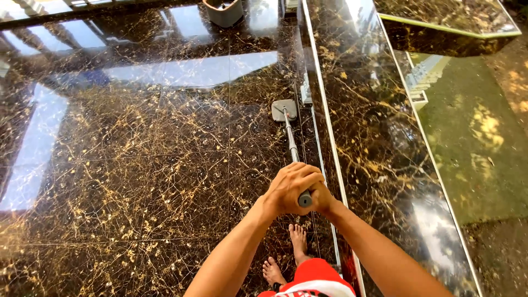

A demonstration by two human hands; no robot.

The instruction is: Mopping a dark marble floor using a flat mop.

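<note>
We have both hands wrapped round the top of the mop handle [291,144]. Our left hand [290,188] lies on top, fingers curled shut over the grip, and our right hand [323,202] sits just under and behind it, mostly hidden by the left, closed on the same grey end cap that pokes out between them. From our hands the thin metal pole runs straight away from us, tilted down to the floor, and ends in the flat grey mop head [284,110], which rests on the dark marble floor [137,165] close beside the step edge [322,110].

Below our arms we see our bare feet [286,256] on the tiles and a bit of red clothing [313,278]. Nothing lies between our hands and the mop head; the pole's line is open.

Further off, at the top of the view, stands a grey bucket [223,11], well apart from the mop head; we cannot tell what is in it, as only its lower part shows.

To our right a pale strip marks the floor's edge, and past it a lower marble step [379,137] runs alongside, then a second pale edge and rough mossy ground [473,137]. To the left the glossy floor spreads wide, with bright window reflections [187,69] across it.
</note>
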